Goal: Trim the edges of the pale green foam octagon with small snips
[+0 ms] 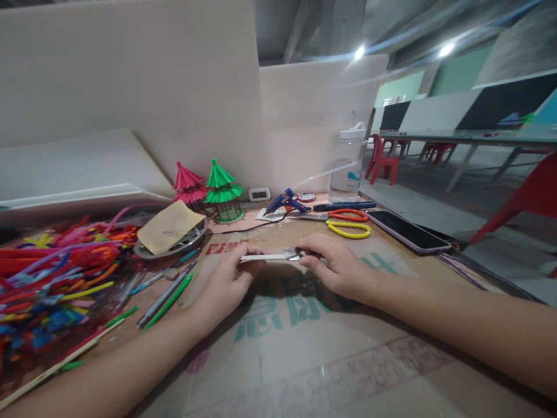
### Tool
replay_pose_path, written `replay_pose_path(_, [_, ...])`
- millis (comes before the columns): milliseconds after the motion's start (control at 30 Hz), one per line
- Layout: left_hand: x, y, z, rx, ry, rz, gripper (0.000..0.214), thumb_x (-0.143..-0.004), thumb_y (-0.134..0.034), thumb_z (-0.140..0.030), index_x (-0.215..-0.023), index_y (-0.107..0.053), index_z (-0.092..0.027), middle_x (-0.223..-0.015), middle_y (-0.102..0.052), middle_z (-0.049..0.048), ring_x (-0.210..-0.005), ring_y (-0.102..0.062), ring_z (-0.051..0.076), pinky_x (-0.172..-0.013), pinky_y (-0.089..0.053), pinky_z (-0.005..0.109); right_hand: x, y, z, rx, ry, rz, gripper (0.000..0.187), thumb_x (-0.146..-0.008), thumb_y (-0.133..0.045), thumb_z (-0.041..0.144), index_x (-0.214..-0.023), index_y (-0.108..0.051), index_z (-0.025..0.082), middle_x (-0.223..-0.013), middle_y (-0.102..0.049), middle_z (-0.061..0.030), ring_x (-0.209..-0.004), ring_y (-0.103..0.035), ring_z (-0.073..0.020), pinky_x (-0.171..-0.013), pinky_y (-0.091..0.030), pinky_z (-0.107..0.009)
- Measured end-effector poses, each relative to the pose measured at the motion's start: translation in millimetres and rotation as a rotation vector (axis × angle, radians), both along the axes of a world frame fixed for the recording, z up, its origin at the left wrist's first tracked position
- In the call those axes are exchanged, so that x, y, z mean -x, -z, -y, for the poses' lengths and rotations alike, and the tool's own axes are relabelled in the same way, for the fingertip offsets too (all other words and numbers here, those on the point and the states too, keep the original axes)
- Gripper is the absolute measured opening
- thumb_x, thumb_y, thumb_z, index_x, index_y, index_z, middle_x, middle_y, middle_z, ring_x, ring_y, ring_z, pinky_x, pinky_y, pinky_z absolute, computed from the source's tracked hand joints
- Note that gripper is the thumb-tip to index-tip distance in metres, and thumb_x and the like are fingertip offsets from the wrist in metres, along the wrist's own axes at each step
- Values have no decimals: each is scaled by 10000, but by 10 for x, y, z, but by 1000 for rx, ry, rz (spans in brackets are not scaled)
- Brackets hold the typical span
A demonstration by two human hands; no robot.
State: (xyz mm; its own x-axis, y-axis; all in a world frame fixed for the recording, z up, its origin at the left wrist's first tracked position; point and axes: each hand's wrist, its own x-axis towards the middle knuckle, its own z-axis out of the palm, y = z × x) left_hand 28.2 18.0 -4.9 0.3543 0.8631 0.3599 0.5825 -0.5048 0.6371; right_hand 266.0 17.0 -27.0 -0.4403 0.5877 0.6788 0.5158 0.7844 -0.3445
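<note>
the desk (pixel 250 213) around you is crowded. on your left spreads a blurred heap of coloured strips (pixel 56 278), with pens (pixel 167 294) beside your left forearm. behind these sits a metal dish (pixel 201 230) topped by a tan sheet (pixel 172 226), near a pink tower (pixel 188 184) and a green tower (pixel 223 193). beyond your hands lie the blue glue gun (pixel 286 201) and the scissors (pixel 322 217); a phone (pixel 409 231) lies to the right, a clear bottle (pixel 346 181) stands behind.

you hold a thin white strip (pixel 265 257) over the cardboard sheet (pixel 270 377), nearly level. it looks narrow and straight, with a shiny tip (pixel 295 256) too small to make out. your left hand (pixel 232 278) pinches its left end; your right hand (pixel 333 264) pinches the shiny tip.
</note>
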Motion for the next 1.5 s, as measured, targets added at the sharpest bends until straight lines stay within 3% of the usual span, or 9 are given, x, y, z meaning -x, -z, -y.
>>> replay_pose_path(233, [12, 22, -23, -28, 59, -57, 248, -873, -495, -240, -1023, -682, -175, -1035, -721, 70, -916, -657, 211, -838, -525, 322, -6, -21, 13, -28, -7, 16, 231, -973, -469, 281, -1022, -650, 146, -835, -675, -73, -776, -582, -194, -702, -436, -308])
replay_pose_path(667, [4, 46, -22, -19, 85, -19, 246, -895, -494, -284, -1004, -687, -177, -990, -728, 61, -906, -662, 207, -840, -527, 313, -19, -22, 8, -39, -37, 46, 233, -973, -478, 294, -974, -668, 160, -785, -679, -61, -735, -585, -182, -682, -438, -305])
replay_pose_path(900, [-20, 4, -7, 37, 58, 0, 201, -880, -524, -309, -953, -654, -174, -938, -710, 44, -868, -651, 204, -781, -531, 289, -14, -17, -11, 51, 86, -108, 253, -960, -448, 315, -1029, -643, 171, -946, -717, -92, -863, -656, -218, -755, -501, -346])
replay_pose_path(1033, [-34, -12, -3, 51, 48, 64, 238, -872, -529, -328, -1000, -629, -155, -924, -704, 53, -851, -644, 209, -762, -535, 296, -11, 2, -33, 167, 115, -169, 274, -913, -507, 368, -1062, -630, 173, -934, -710, -87, -826, -656, -221, -718, -509, -346])
replay_pose_path(1267, [-32, -26, 14, 108, 25, 107, 327, -871, -552, -431, -1001, -623, -139, -951, -732, 78, -814, -664, 220, -707, -551, 302, 42, 19, -72, 358, 52, -218, 143, -877, -551, 297, -848, -634, 185, -704, -636, -11, -615, -568, -148, -556, -446, -253])
replay_pose_path(1500, [-35, -37, 27, 92, 5, 77, 337, -848, -592, -408, -1047, -627, -139, -989, -738, 85, -858, -670, 229, -739, -549, 305, 41, 44, -80, 374, 48, -199, 155, -895, -534, 291, -830, -624, 182, -680, -612, 2, -607, -551, -141, -541, -423, -242])
